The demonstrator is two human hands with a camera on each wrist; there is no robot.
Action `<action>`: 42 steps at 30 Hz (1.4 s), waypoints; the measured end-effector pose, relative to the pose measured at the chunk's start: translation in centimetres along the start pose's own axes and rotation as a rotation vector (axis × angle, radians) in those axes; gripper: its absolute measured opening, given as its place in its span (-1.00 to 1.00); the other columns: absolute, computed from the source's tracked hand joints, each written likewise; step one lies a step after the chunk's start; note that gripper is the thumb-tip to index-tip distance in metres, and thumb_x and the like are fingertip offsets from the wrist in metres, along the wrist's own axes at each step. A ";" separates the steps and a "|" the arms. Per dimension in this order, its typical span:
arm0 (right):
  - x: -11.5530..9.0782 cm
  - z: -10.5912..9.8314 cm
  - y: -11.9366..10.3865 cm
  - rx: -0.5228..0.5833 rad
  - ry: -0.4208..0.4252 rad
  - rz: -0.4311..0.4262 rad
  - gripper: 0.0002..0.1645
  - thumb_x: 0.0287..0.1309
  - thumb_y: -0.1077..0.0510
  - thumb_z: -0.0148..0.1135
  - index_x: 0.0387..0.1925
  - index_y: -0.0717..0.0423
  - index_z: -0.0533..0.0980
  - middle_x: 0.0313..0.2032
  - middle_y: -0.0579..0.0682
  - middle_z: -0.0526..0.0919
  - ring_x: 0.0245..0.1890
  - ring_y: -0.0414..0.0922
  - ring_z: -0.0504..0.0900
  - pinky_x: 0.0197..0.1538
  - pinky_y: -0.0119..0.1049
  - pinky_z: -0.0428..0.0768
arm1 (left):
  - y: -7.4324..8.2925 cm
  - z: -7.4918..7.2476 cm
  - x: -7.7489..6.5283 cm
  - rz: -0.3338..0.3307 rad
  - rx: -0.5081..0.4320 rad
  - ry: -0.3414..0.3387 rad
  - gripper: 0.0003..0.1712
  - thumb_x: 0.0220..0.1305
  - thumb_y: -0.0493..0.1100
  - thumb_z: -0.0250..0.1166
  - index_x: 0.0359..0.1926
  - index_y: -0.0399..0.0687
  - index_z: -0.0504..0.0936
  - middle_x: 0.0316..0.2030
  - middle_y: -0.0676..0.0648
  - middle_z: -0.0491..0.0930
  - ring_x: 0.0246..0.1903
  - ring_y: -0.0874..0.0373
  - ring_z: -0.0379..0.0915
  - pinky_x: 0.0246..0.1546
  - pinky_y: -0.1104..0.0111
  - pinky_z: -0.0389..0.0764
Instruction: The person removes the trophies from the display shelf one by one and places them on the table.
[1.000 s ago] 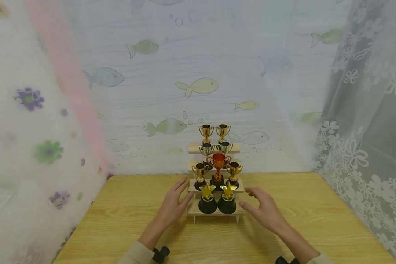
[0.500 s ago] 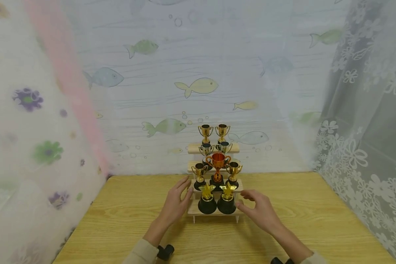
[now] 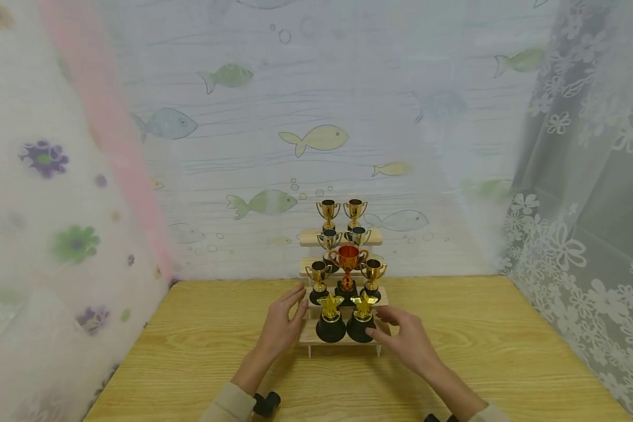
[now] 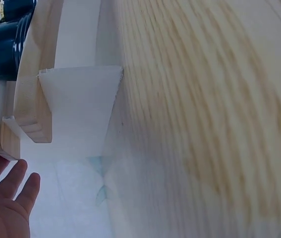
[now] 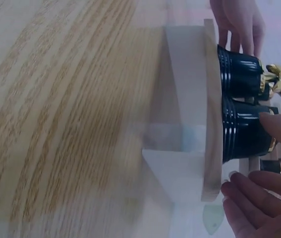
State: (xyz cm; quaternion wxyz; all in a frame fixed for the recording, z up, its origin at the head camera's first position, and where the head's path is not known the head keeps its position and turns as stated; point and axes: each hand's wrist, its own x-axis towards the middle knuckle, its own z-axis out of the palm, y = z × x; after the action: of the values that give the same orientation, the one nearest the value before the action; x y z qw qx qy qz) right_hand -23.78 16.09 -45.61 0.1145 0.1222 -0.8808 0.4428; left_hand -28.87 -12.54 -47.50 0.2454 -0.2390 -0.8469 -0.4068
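On a small wooden tiered stand [image 3: 307, 336] are two star trophies with black bases, the left one [image 3: 330, 327] and the right one [image 3: 360, 327], both on the lowest step. My right hand [image 3: 408, 343] reaches around the right star trophy. Its thumb lies against the black base [image 5: 247, 134], while the other fingers are spread beside the step's end with a gap showing. My left hand [image 3: 281, 323] is at the stand's left side, fingers extended near the end of a step [image 4: 9, 141]; its fingertips seem to touch the wood.
Higher steps hold an orange cup trophy [image 3: 349, 257], gold cups [image 3: 319, 271] beside it, silver cups [image 3: 329, 239] and gold cups [image 3: 328, 210] at the top. The wood-grain table [image 3: 216, 328] surrounds the stand. A fish-print curtain [image 3: 232, 146] hangs behind.
My right hand has moved left from beside the stand, bringing its thumb to the right star trophy's base. My left hand has shifted slightly inward against the stand. The trophies stay put.
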 end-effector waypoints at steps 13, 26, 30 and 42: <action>0.3 1.7 0.0 0.044 0.036 -0.002 -0.40 0.01 0.03 0.62 0.10 0.12 0.67 0.00 0.07 0.76 -0.02 0.00 0.73 0.06 -0.04 0.70 | -0.1 0.3 -0.1 -0.029 -0.034 0.034 -0.61 0.51 -0.24 0.22 0.21 -0.43 0.61 0.29 -0.33 0.52 0.29 -0.21 0.46 0.27 -0.06 0.48; 0.4 2.3 -0.7 0.056 0.043 0.040 -0.34 0.04 0.08 0.61 0.15 0.24 0.61 -0.07 0.10 0.76 -0.23 -0.04 0.75 -0.14 -0.20 0.74 | -0.3 0.4 0.1 -0.061 -0.045 0.053 -0.63 0.48 -0.21 0.26 0.17 -0.38 0.64 0.26 -0.29 0.55 0.24 -0.16 0.52 0.24 -0.01 0.52; 0.5 2.5 -0.6 0.036 0.044 0.045 -0.33 0.03 0.06 0.61 0.15 0.24 0.61 -0.08 0.09 0.76 -0.22 -0.07 0.74 -0.14 -0.21 0.74 | -0.3 0.4 0.1 -0.059 -0.051 0.052 -0.63 0.48 -0.22 0.26 0.16 -0.40 0.64 0.25 -0.30 0.55 0.24 -0.18 0.52 0.24 -0.01 0.52; 0.5 2.7 -0.5 0.062 0.047 0.031 -0.38 0.08 0.11 0.58 0.15 0.28 0.60 -0.06 0.18 0.75 -0.19 0.01 0.79 -0.17 -0.24 0.76 | -0.4 0.5 0.1 -0.072 -0.049 0.051 -0.63 0.48 -0.22 0.26 0.16 -0.41 0.64 0.25 -0.28 0.56 0.25 -0.18 0.51 0.25 -0.04 0.51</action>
State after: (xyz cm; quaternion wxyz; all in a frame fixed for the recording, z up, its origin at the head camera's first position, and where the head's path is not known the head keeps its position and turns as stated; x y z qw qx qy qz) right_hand -24.34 13.57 -46.65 0.1243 0.1015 -0.8655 0.4745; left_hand -29.32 -12.36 -47.95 0.2460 -0.2039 -0.8381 -0.4421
